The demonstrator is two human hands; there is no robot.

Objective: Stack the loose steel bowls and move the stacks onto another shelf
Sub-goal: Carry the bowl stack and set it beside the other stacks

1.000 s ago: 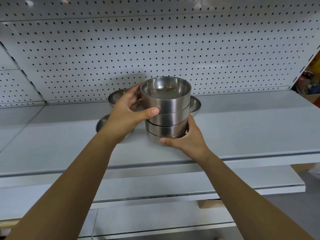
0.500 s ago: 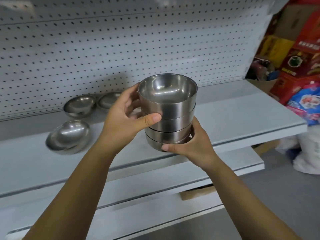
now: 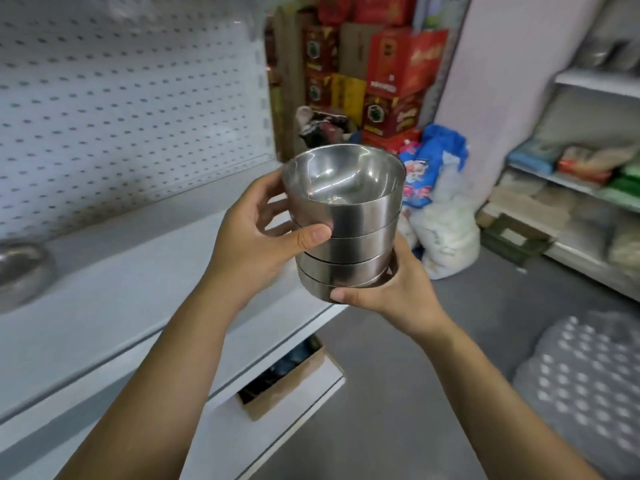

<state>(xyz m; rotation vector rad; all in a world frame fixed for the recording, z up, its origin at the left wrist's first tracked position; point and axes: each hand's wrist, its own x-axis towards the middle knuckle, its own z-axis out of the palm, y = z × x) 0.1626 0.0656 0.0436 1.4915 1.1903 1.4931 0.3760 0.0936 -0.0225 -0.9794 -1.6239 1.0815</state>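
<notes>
A stack of several nested steel bowls point(image 3: 349, 233) hangs in the air past the right end of the white shelf point(image 3: 114, 306). My left hand point(image 3: 256, 240) grips the stack's upper left side, thumb across the front. My right hand point(image 3: 391, 289) cups the stack from below at the right, thumb on the bottom bowl. One loose steel bowl point(image 3: 20, 268) lies on the shelf at the far left edge of view, partly cut off.
A white pegboard point(image 3: 121, 109) backs the shelf. Red and yellow cartons point(image 3: 388, 77) and bags point(image 3: 436, 202) crowd the floor corner behind the stack. Another shelving unit point(image 3: 581, 188) with packaged goods stands at the right. A shrink-wrapped bottle pack point(image 3: 585, 386) sits lower right.
Both hands have carried the stack off the shelf and swung it to the right; my view has turned right, so the loose bowls slid to the left edge.
</notes>
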